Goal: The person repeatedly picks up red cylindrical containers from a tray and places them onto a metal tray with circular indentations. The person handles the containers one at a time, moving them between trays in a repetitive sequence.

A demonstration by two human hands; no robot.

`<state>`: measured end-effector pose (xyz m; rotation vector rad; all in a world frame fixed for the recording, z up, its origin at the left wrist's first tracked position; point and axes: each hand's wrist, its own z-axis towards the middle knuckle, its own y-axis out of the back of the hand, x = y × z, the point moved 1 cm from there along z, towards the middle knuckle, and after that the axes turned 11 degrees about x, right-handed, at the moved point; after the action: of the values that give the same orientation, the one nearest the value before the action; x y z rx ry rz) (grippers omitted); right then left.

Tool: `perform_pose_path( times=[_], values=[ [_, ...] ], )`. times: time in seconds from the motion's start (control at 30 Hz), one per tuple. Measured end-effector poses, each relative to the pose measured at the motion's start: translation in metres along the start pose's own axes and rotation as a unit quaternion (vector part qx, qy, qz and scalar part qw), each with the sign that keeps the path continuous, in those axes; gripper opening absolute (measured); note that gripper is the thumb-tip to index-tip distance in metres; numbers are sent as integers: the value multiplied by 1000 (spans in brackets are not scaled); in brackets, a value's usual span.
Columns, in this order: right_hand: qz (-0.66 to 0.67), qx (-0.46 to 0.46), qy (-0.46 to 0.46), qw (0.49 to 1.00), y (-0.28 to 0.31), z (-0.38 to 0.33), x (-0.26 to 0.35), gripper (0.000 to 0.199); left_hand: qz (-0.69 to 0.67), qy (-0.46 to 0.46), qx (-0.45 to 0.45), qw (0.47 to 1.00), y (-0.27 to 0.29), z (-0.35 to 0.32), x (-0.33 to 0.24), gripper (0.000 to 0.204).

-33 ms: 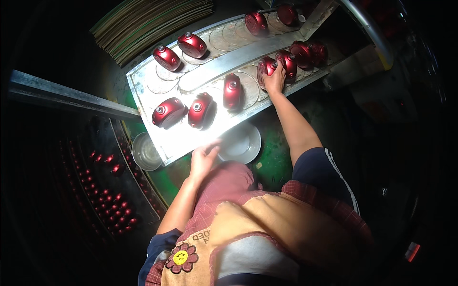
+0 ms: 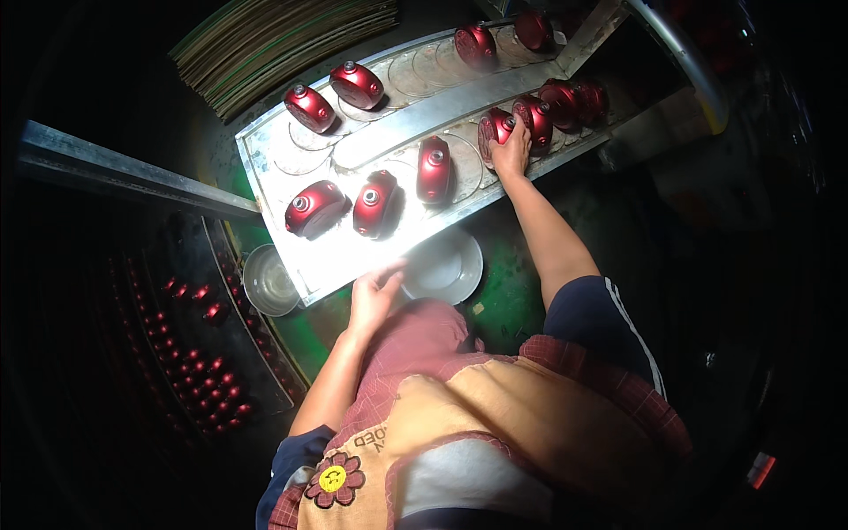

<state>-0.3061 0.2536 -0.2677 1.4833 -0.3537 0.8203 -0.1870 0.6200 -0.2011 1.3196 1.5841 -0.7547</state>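
My right hand [image 2: 511, 155] is wrapped round a glossy red, round-bodied bottle [image 2: 488, 132] with a metallic neck, on the near lane of a long conveyor-like table. Another red bottle [image 2: 531, 117] stands right beside it. My left hand [image 2: 376, 296] hovers by the table's near edge, thumb and fingers apart, slightly blurred, with nothing visible in it. Nearest to it on the brightly lit surface are a red bottle [image 2: 374, 208], a tilted one [image 2: 311, 212] to its left and an upright one [image 2: 433, 172] to its right.
Along the table's far lane stand more red bottles [image 2: 356, 86]. A metal divider [image 2: 442, 104] runs between the lanes. Two metal bowls [image 2: 446, 269] [image 2: 271, 281] sit below the near edge. A metal bar [image 2: 132, 172] crosses at left, and stacked boards [image 2: 278, 44] lie behind. Small red items [image 2: 212, 375] fill the dark lower left.
My right hand and the bottles on the near lane show a very slight shift to the right. My right hand keeps its hold, and my left hand has barely moved.
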Motion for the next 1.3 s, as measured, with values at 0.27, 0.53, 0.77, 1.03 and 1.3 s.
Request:
perform_pose_path(
  times=[0.27, 0.53, 0.77, 1.03, 1.3],
  values=[
    [-73, -71, 39, 994, 37, 10, -9, 82, -21, 30, -35, 999, 19, -2, 10, 27],
    [383, 288, 219, 850, 12, -138, 99, 40, -72, 10, -63, 995, 20, -46, 29, 24],
    [293, 535, 161, 776, -59, -291, 181, 35, -178, 51, -103, 977, 39, -119, 82, 23],
    [224, 627, 281, 691, -182, -480, 287, 29, -286, 23, -236, 928, 157, -267, 209, 27],
    [111, 715, 175, 667, -239, -649, 378, 31, -356, 37, -349, 866, 263, -498, 397, 23]
  ],
)
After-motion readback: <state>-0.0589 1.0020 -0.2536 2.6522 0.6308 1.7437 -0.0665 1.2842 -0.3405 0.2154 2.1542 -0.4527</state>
